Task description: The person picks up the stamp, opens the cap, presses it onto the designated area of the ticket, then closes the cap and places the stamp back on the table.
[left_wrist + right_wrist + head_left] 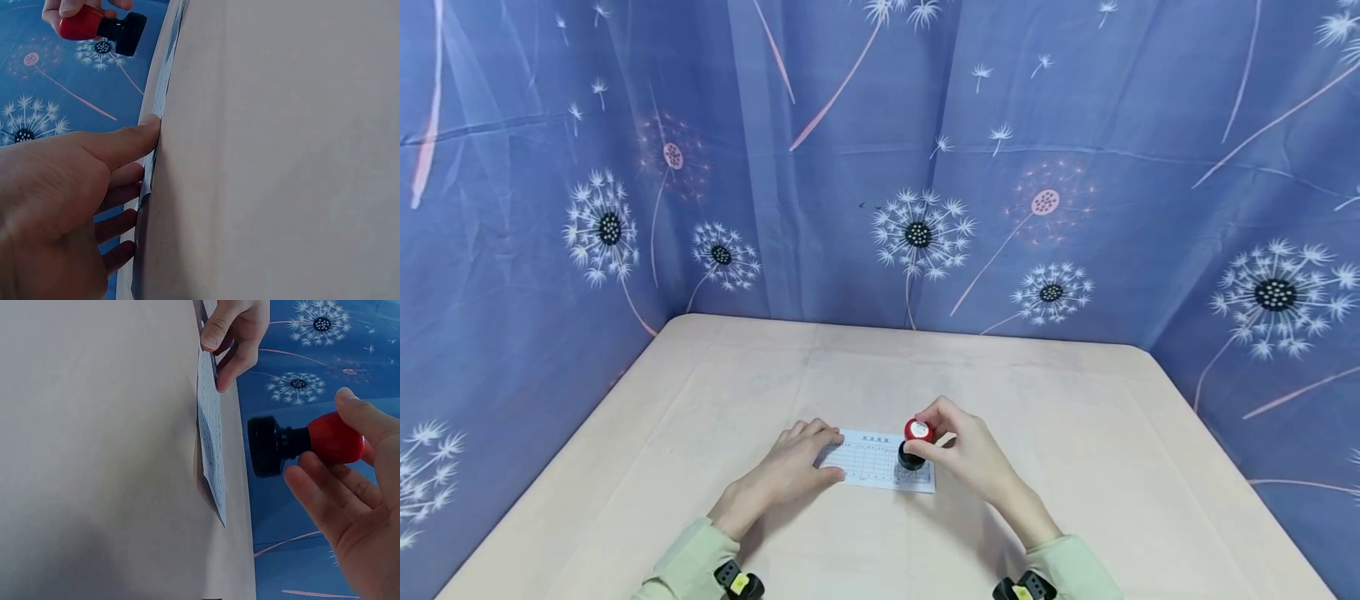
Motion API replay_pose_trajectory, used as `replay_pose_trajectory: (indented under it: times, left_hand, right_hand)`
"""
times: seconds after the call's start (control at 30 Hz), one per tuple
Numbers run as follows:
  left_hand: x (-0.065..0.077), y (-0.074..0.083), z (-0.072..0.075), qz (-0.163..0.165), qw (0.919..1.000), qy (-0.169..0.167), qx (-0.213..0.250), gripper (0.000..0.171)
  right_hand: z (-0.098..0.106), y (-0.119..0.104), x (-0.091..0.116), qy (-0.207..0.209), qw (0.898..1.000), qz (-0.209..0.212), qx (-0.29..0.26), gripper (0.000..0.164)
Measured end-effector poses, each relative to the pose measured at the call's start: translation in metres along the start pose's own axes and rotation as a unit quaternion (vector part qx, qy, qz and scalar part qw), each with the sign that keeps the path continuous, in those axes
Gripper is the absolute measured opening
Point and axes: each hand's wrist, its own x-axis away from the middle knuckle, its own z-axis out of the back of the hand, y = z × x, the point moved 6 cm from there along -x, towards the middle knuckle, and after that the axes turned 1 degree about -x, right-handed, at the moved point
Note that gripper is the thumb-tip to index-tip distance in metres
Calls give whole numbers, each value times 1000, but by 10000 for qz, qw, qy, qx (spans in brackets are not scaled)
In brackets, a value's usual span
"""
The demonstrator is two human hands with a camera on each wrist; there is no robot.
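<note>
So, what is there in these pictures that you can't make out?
Printing on the paper slip: too small to read in the head view.
Lettering on the white label atop the stamp: too small, head view.
Stamp's underside: side-on in the right wrist view, so its face is hidden.
Slip's left end: covered by the left hand, head view.
Left sleeve: cut off by the head view's bottom edge.
</note>
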Motion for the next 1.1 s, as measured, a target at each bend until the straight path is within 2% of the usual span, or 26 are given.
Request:
replay_pose_trajectory:
  times: [0.4, 0.83, 1.1]
  left_hand:
    - [1, 0, 1, -5, 10000, -25, -50, 55]
    - [0, 0, 1, 27, 10000, -28, -71, 55]
    - [-1, 1, 0, 51, 10000, -59, -31, 56]
  right_hand:
    - [10, 1, 4, 247, 9995, 107, 157, 28]
    - [23, 8, 10, 657, 9976, 237, -15, 30]
    - [29, 11, 14, 733, 9964, 326, -257, 29]
